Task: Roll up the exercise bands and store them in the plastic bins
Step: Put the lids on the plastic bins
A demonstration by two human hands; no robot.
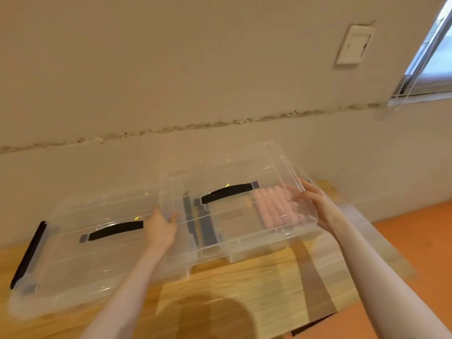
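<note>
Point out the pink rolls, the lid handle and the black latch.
pink rolls [274,206], head view, middle of the bundle
lid handle [228,192], head view, centre of the strap
black latch [28,255], head view, mid-length

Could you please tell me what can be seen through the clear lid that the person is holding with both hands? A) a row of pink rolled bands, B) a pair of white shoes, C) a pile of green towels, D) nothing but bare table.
A: a row of pink rolled bands shows through the clear lid, near the right hand.
</note>
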